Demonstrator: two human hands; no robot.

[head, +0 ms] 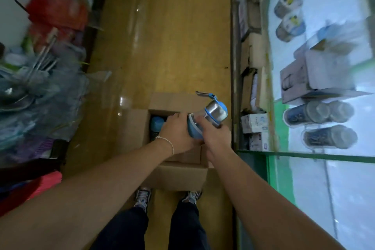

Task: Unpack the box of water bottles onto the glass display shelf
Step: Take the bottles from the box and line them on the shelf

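Note:
An open cardboard box [140, 128] sits on the wooden floor in front of my feet. Above it I hold a water bottle [211, 116] with a blue base, steel lid and blue strap. My right hand [215, 138] grips its body. My left hand [176, 132] curls round its blue base. Another blue-topped bottle [157, 123] shows inside the box. To the right is the glass display shelf [328, 178] with a green frame. Three dark bottles [316, 115] lie on it.
Grey cartons [308, 79] and two round printed containers [288, 16] stand further back on the glass. Small white boxes [254, 126] sit on the lower shelves beside the counter. Bagged goods and red packets [40, 67] crowd the left side of the aisle.

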